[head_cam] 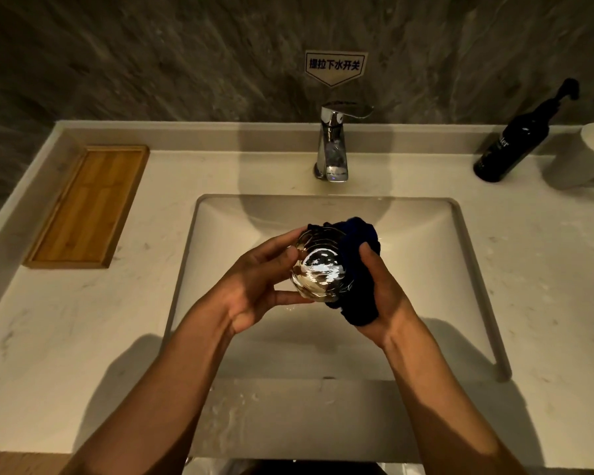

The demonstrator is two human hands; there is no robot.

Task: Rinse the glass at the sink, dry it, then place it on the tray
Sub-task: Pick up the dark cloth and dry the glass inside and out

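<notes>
Gripping the glass point(318, 269), left fingers point(271, 258) oppose right fingers point(369, 260) clamping cloth point(359, 234).

Glass point(318, 265): clear, ribbed wall, glossy, bright reflections on base.
Cloth point(357, 265): dark blue fabric, soft, matt, bunched.
Faucet point(333, 145): polished chrome metal, mirror finish.
Tray point(90, 207): wood, visible grain, satin.
Sink point(426, 269): white, smooth, semi-gloss.
Countertop point(546, 269): pale stone look, faint veining, smooth, wet spots near front edge.
Wall point(151, 56): grey stone look, streaked.
Pump bottle point(511, 145): black, glossy.
</notes>
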